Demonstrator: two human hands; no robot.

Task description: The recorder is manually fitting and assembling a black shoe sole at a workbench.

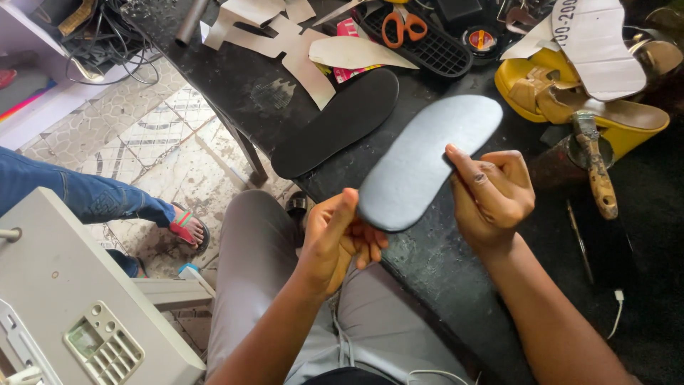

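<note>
Grey trousers [256, 285] are covering the person's lap at the bottom of the view, with a white cord lying across them. Just above, the left hand [338, 239] is curling its fingers under the near, rounded end of a flat grey sole-shaped insole piece [424, 160], with the thumb pressing up along its edge. The right hand [491, 196] is pinching the same piece at its right edge near the middle, thumb on top and fingers folded behind. The insole is being held in the air over the near edge of a black, scuffed worktable [434, 264], slanting up and away to the right.

Beyond it, a flat black sole cut-out [338, 121] is lying on the table, just to the left. To the right, a wooden-handled tool [595, 167] is resting beside a yellow wedge sandal [570, 100]. Farther back, white paper patterns [285, 36] and orange-handled scissors [402, 25] on a black grid tray are lying about. On the left, on the tiled floor, another person's leg in blue jeans [78, 192] is showing, beside a grey machine casing [71, 292].
</note>
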